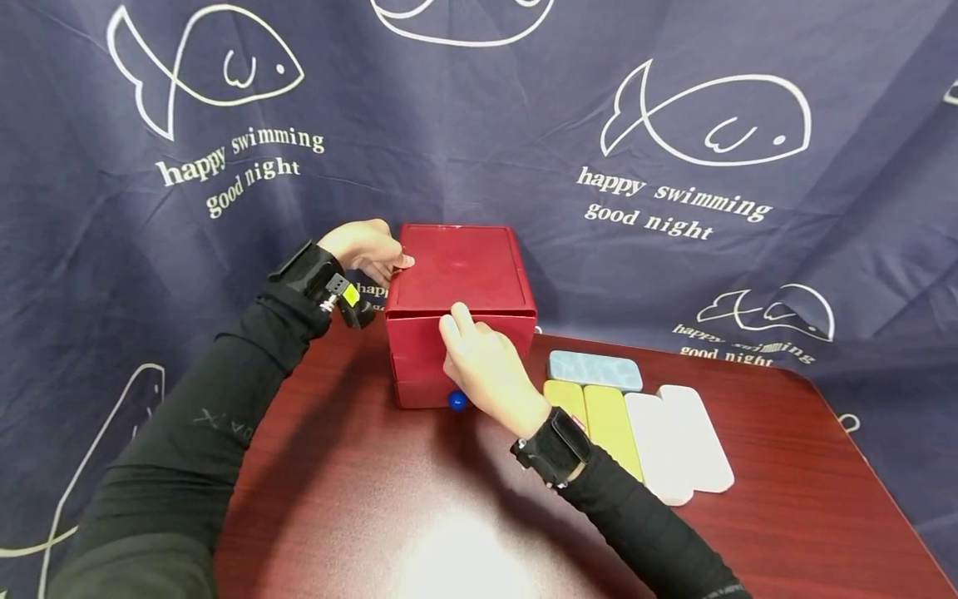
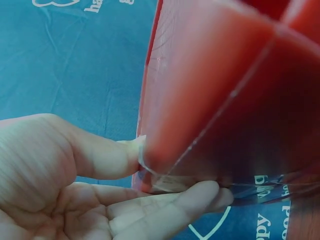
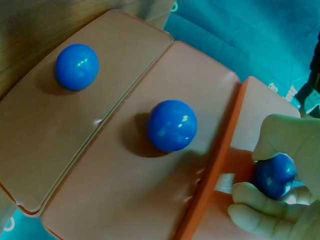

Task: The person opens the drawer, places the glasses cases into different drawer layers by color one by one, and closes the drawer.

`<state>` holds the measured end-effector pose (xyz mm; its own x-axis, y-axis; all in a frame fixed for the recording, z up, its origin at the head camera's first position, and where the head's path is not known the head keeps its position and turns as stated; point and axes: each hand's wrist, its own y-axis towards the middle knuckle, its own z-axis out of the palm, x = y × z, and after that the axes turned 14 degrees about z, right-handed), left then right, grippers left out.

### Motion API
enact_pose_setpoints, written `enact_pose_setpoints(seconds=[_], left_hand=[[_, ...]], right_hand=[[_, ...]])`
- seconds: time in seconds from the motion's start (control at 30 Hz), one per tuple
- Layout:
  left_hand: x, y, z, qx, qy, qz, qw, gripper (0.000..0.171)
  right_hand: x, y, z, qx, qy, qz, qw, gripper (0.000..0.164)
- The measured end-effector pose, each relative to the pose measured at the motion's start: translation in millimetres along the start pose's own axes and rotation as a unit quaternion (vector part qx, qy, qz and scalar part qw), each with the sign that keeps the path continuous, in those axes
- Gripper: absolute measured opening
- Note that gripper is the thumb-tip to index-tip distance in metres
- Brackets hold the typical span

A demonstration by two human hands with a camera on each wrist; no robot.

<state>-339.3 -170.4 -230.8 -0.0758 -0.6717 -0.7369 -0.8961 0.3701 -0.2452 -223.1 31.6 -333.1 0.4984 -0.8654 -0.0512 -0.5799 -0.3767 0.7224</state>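
Observation:
A red box of stacked drawers (image 1: 458, 266) stands at the back of the table. My left hand (image 1: 368, 248) grips its left side near the top; in the left wrist view the thumb lies on one face of the red wall (image 2: 215, 100) and the fingers reach under its edge. My right hand (image 1: 490, 370) is at the box's upper front. In the right wrist view, its thumb and fingers pinch the blue round knob (image 3: 275, 176) of the top drawer. Two more blue knobs, a middle one (image 3: 172, 126) and a lower one (image 3: 77, 67), stick out from the other drawer fronts.
Right of the box lie a light blue block (image 1: 595, 370), two yellow blocks (image 1: 612, 428) and white rounded pieces (image 1: 677, 441) on the dark red wooden table (image 1: 359, 507). A navy cloth (image 1: 479, 125) with fish drawings hangs close behind the box.

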Motion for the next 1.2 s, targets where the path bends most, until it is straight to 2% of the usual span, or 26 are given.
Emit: enact_pose_setpoints(seconds=[0.23, 0.73, 1.0, 1.2], left_hand=[[-2.9, -0.2, -2.9, 0.014, -0.018, -0.010, 0.9997, 0.035], [-2.8, 2.1, -4.3, 0.015, -0.012, -0.011, 0.9998, 0.034], [-1.4, 2.5, -3.8, 0.022, 0.001, -0.002, 0.9998, 0.036], [-2.4, 0.7, -4.1, 0.021, -0.005, 0.000, 0.9998, 0.035]], right_hand=[[4.0, -8.0, -10.7, -0.002, 0.004, -0.007, 1.000, 0.017], [16.9, -29.2, -36.2, -0.030, -0.030, -0.018, 0.999, 0.018], [23.0, -42.8, -51.9, 0.003, -0.025, -0.018, 1.000, 0.017], [28.6, -51.5, -64.1, 0.008, -0.030, -0.026, 0.999, 0.016]])
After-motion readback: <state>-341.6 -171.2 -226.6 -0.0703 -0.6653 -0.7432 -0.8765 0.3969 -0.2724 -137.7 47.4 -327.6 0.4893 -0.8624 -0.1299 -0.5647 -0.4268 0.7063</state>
